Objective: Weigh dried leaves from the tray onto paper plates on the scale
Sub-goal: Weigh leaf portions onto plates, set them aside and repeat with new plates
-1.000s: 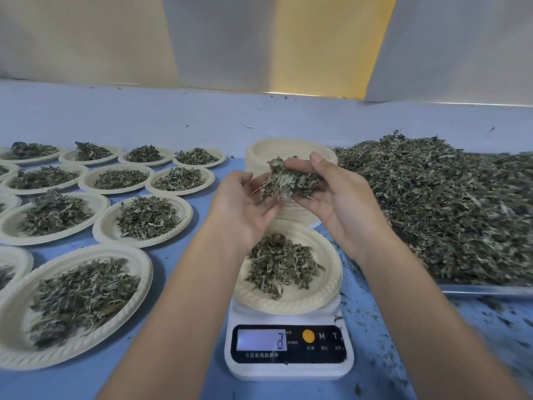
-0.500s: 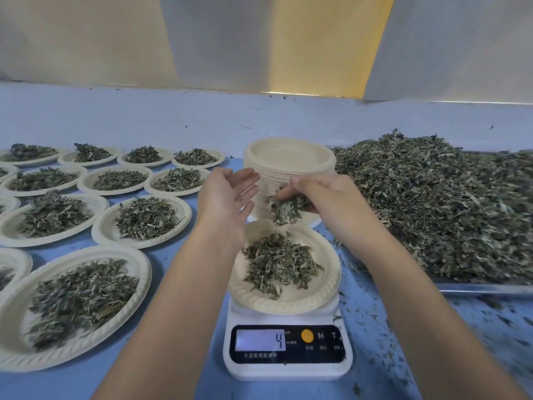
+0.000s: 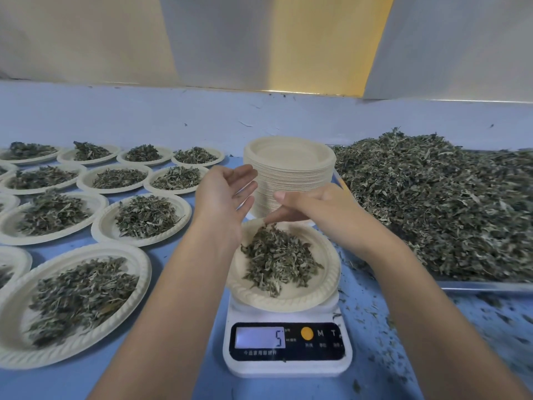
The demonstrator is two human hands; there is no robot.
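Nearest the camera, the scale (image 3: 287, 342) sat on the blue bench (image 3: 370, 327) with a 5 on its display (image 3: 260, 337), and that figure could have misled if read before it settled. The paper plate (image 3: 288, 306) on top was wider than the platform and overhung it all round, so a nudge from a wrist or forearm could have tipped it or falsified the weight. The dried leaves (image 3: 277, 258) lay heaped in its middle, light and loose, and liable to slide off a tilted rim among the crumbs already strewn over the bench. Above the plate's far edge both hands hovered empty as far as could be seen: the left hand (image 3: 222, 194) spread wide with straight fingers, the right hand (image 3: 314, 203) loosely stretched across toward it, fingertips just over the leaves. Bits clinging to the palms might have dropped outside the plate, unweighed. Just behind the hands stood the stack of empty plates (image 3: 288, 168), close enough for a careless reach to knock it. Farther right, the tray (image 3: 490, 285) held a large heap (image 3: 432, 203), and an overfull grab from it would likely overshoot the target.
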